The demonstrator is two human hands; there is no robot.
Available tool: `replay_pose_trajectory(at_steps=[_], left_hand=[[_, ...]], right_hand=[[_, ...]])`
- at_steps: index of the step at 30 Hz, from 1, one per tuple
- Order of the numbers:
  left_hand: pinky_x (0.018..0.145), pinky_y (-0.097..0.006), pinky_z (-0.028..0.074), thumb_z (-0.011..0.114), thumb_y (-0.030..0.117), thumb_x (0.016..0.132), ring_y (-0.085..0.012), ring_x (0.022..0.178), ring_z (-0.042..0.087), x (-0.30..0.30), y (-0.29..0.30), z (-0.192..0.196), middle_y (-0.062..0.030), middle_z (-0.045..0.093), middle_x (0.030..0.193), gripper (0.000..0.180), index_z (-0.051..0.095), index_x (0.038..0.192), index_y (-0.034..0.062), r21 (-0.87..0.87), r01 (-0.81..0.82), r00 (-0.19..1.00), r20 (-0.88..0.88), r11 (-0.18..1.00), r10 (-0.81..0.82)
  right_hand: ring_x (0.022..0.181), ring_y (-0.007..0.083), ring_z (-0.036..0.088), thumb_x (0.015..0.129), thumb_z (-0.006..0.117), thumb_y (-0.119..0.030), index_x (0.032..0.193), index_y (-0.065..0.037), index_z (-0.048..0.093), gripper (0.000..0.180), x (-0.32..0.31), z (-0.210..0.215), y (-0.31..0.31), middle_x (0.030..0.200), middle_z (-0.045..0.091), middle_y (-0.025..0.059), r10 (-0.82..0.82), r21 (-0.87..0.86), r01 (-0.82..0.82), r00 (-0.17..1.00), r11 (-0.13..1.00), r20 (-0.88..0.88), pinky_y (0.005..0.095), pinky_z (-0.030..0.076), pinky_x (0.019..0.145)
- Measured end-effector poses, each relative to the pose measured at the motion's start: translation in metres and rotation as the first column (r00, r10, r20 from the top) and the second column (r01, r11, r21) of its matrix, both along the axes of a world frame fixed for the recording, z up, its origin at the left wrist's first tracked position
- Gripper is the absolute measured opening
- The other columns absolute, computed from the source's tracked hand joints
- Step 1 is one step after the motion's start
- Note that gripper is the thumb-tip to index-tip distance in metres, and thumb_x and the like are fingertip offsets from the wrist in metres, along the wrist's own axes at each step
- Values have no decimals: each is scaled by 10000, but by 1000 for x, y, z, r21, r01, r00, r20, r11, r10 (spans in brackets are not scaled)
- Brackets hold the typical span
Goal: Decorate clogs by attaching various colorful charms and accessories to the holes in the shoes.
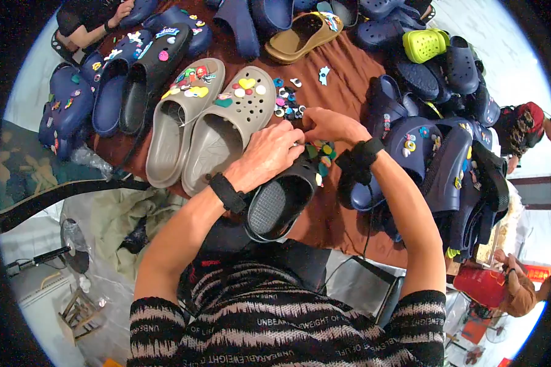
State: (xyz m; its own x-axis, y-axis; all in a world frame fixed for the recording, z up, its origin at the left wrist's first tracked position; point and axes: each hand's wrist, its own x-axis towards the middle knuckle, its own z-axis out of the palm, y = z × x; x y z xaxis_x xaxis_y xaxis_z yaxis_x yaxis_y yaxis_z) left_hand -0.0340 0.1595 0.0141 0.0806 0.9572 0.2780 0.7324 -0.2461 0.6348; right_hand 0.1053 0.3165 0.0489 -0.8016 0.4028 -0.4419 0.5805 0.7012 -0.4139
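Observation:
My left hand (268, 156) is bent over the front of a black clog (280, 205), its fingers closed. Facing it, my right hand (335, 127) has its fingertips pinched together close to the left fingertips. Whatever lies between the fingers is hidden or too small to name. The grey clog (251, 104) just left of my hands carries several charms around a yellow heart on its toe. Beside that one is a grey slide sandal (167, 147) with colourful charms on its strap. Small loose charms (286, 101) lie beyond my fingers, and more coloured charms (326, 158) sit beneath my right hand.
A brown cloth (343, 92) covers the table. Blue and black clogs (404, 144) crowd the right side, with a lime clog (425, 45) among them. Dark clogs (67, 107) line the left, and a tan sandal (303, 38) lies at the back. Another person's hand (121, 12) is at upper left.

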Motion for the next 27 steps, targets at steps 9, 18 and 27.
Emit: replay_pose_trajectory(at_steps=[9, 18, 27], left_hand=[[820, -474, 502, 627, 190, 914, -379, 964, 615, 0, -2, 7, -148, 618, 1020, 191, 598, 1048, 57, -81, -57, 992, 105, 995, 65], [852, -455, 496, 555, 185, 949, -367, 1001, 602, -2, -7, 7, -149, 600, 1062, 276, 608, 1187, 55, -42, 76, 993, 91, 996, -72], [875, -451, 491, 560, 205, 945, -346, 1039, 603, -3, -6, 1, -135, 622, 1054, 260, 632, 1157, 74, -31, 13, 998, 56, 999, -11]], right_hand=[[897, 281, 680, 835, 703, -307, 948, 4, 662, 333, 24, -9, 3, 915, 706, 144, -154, -62, 146, 976, 987, -152, 390, 520, 798], [864, 211, 647, 863, 677, -155, 974, -2, 668, 189, 48, -3, -5, 879, 685, 123, -178, -194, 99, 876, 976, -448, 353, 505, 800], [1017, 395, 639, 826, 696, -233, 1093, -59, 664, 320, 38, 14, -24, 1051, 682, 204, -135, 127, 175, 953, 976, -272, 461, 504, 866]])
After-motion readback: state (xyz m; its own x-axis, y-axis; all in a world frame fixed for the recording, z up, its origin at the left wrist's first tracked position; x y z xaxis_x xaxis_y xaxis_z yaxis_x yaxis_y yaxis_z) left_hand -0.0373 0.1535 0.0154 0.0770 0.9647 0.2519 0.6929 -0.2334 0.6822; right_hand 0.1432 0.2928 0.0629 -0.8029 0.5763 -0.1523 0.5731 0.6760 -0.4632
